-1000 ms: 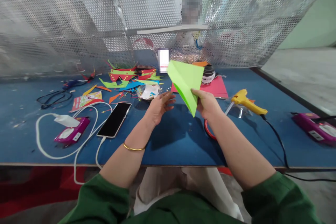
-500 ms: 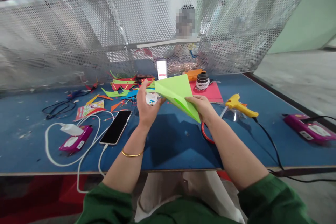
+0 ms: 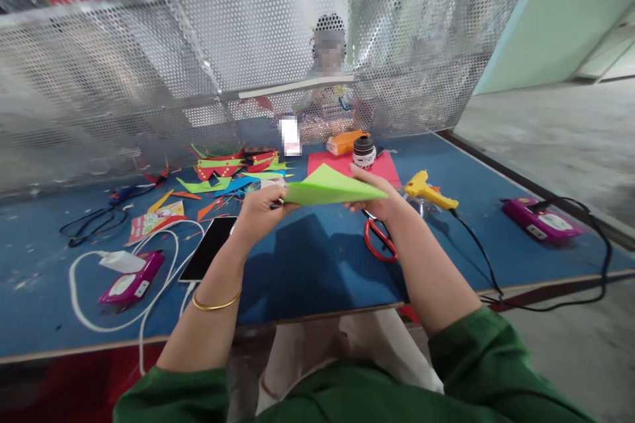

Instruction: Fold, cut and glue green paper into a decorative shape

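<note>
A folded lime-green paper (image 3: 330,188) is held up above the table between both hands, seen nearly edge-on. My left hand (image 3: 262,211) pinches its left corner between thumb and fingers. At the paper's right side is my right hand (image 3: 374,195), its thumb above and its fingers partly under the sheet. Red-handled scissors (image 3: 380,241) lie on the table just below my right hand. Behind the paper rests a red-pink sheet (image 3: 387,168), with a dark round item wrapped in white cord (image 3: 364,152) on it.
On the blue table (image 3: 317,277), a yellow glue gun (image 3: 429,192) and purple power strip (image 3: 543,220) lie right. Left are a phone (image 3: 211,248), white cable, another purple strip (image 3: 131,281) and paper scraps (image 3: 213,184). A person (image 3: 327,56) is behind the perforated screen (image 3: 268,33).
The green paper has tipped from a slanted, open view to nearly flat and edge-on. My left hand has closed on its left corner. The camera view has turned slightly right.
</note>
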A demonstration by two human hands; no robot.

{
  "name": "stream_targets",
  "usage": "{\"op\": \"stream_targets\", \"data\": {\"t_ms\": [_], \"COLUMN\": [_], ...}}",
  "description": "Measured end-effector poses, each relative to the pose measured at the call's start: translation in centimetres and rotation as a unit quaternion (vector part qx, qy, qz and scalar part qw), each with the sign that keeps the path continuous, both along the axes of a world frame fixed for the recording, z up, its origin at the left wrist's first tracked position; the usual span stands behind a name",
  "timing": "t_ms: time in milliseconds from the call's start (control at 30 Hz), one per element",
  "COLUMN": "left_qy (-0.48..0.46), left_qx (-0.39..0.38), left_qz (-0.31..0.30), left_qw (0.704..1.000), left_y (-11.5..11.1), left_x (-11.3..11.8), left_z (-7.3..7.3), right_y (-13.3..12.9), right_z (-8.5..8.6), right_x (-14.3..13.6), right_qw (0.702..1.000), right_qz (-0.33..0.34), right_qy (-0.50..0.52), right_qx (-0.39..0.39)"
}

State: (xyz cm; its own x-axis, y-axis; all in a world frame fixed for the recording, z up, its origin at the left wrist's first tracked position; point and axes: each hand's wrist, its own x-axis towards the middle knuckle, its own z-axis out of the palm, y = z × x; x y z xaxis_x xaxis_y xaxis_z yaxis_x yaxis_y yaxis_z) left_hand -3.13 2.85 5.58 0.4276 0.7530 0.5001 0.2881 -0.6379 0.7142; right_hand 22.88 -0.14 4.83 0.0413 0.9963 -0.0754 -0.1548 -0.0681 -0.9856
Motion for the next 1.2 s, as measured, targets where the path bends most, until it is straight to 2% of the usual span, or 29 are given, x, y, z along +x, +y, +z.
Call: {"op": "stream_targets", "data": {"t_ms": [67,133,200,267,367,400,533,600,633,667,733,767,800,833,933,1100,1200], "left_qy": [-0.116,-0.244,-0.365,-0.462,-0.531,-0.536,-0.535,-0.531,-0.53,-0.53,-0.533,-0.536,-0.538,-0.541,-0.547,-0.554,-0.554], "left_qx": [-0.063,-0.146,-0.241,-0.332,-0.441,-0.452,-0.482,-0.493,-0.496,-0.497,-0.491,-0.486,-0.482,-0.477,-0.469,-0.467,-0.471], "left_qz": [0.059,0.096,0.102,0.101,0.122,0.131,0.164,0.177,0.182,0.185,0.191,0.193,0.194,0.195,0.198,0.2,0.196], "left_qw": [0.989,0.954,0.894,0.816,0.713,0.7,0.674,0.665,0.663,0.662,0.662,0.663,0.664,0.664,0.664,0.659,0.658], "left_y": [-0.8,-1.5,-2.3,-3.1,-4.2,-4.6,-6.5,-7.5,-8.0,-8.4,-9.0,-9.3,-9.5,-9.7,-10.3,-11.1,-11.3], "left_x": [0.5,1.2,2.2,3.2,4.4,4.6,4.6,4.2,3.9,3.7,3.2,3.0,2.8,2.6,2.0,1.0,0.6], "left_z": [0.2,0.6,1.2,1.7,1.8,1.4,-1.0,-2.3,-2.8,-3.3,-3.9,-4.1,-4.2,-4.4,-4.7,-5.3,-5.6], "right_y": [0.0,-0.2,-0.5,-1.0,-2.3,-3.0,-7.6,-10.2,-11.3,-12.3,-13.6,-13.9,-14.1,-14.2,-14.3,-14.5,-13.9], "right_z": [-0.2,-0.7,-1.6,-2.5,-3.3,-3.4,-3.4,-3.6,-3.8,-4.0,-4.5,-4.7,-5.0,-5.2,-5.9,-6.1,-5.8], "right_x": [0.3,0.2,-0.6,-1.9,-3.6,-3.9,-2.6,-1.0,-0.2,0.5,1.4,1.7,1.9,1.9,1.6,1.4,1.4], "right_qw": [0.999,0.997,0.994,0.993,0.989,0.986,0.951,0.926,0.905,0.843,0.728,0.681,0.654,0.642,0.629,0.592,0.594], "right_qz": [-0.023,-0.057,-0.09,-0.098,-0.08,-0.075,-0.079,-0.099,-0.108,-0.112,-0.109,-0.107,-0.102,-0.097,-0.079,-0.118,-0.132], "right_qy": [0.015,0.017,0.001,-0.031,-0.104,-0.136,-0.29,-0.358,-0.408,-0.526,-0.676,-0.725,-0.749,-0.761,-0.773,-0.797,-0.793], "right_qx": [0.02,0.039,0.054,0.059,0.061,0.064,0.077,0.066,0.052,0.032,0.002,-0.009,-0.016,-0.022,-0.026,0.001,-0.021]}}
